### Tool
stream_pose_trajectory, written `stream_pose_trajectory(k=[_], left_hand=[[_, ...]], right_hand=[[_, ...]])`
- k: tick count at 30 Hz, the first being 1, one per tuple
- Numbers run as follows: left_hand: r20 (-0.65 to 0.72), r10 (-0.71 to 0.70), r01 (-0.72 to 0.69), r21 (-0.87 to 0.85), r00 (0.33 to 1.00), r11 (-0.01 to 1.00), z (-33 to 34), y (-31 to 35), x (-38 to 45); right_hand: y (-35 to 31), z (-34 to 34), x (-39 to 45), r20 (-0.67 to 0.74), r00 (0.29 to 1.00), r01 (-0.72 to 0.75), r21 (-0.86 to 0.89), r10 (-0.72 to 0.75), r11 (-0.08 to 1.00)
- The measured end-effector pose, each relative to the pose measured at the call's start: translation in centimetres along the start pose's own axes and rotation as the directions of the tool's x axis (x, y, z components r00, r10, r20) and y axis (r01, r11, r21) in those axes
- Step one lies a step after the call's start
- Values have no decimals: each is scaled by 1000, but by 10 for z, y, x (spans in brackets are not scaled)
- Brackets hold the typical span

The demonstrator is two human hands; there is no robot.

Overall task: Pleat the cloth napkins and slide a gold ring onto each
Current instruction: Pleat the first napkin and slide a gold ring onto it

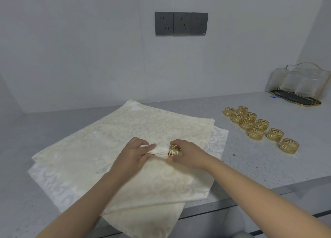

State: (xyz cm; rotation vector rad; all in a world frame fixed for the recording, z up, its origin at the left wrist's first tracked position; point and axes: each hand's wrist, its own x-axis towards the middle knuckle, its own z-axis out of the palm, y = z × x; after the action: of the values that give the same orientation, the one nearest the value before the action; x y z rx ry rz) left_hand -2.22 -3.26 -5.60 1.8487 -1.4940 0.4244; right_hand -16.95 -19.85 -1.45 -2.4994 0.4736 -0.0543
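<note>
Cream patterned cloth napkins (111, 148) lie stacked flat on the grey counter (250, 166). Above the stack's middle my left hand (136, 153) pinches a gathered bunch of napkin cloth (161, 151). My right hand (186, 153) grips a gold ring (174, 151) that sits around the bunched cloth. The two hands are close together, the ring between them. Several more gold rings (258, 126) with a cut-out key pattern stand in a loose row on the counter to the right.
A black gold-rimmed tray (297, 99) holding frosted glasses stands at the back right corner. Dark wall sockets (181, 23) are on the wall behind. The counter's front edge (232, 203) runs diagonally at lower right, with napkin corners hanging over it.
</note>
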Motion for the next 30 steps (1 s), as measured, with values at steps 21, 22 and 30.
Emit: stream_pose_trajectory(k=[21, 22, 30], left_hand=[[83, 33, -19, -169, 996, 985, 11, -14, -10], [73, 23, -11, -170, 997, 985, 10, -15, -10], [60, 55, -46, -149, 997, 988, 8, -11, -8]], right_hand=[[5, -15, 9, 178, 976, 136, -52, -125, 989], [4, -15, 9, 174, 976, 143, -60, -131, 988], [-2, -13, 10, 155, 975, 175, -98, -159, 980]])
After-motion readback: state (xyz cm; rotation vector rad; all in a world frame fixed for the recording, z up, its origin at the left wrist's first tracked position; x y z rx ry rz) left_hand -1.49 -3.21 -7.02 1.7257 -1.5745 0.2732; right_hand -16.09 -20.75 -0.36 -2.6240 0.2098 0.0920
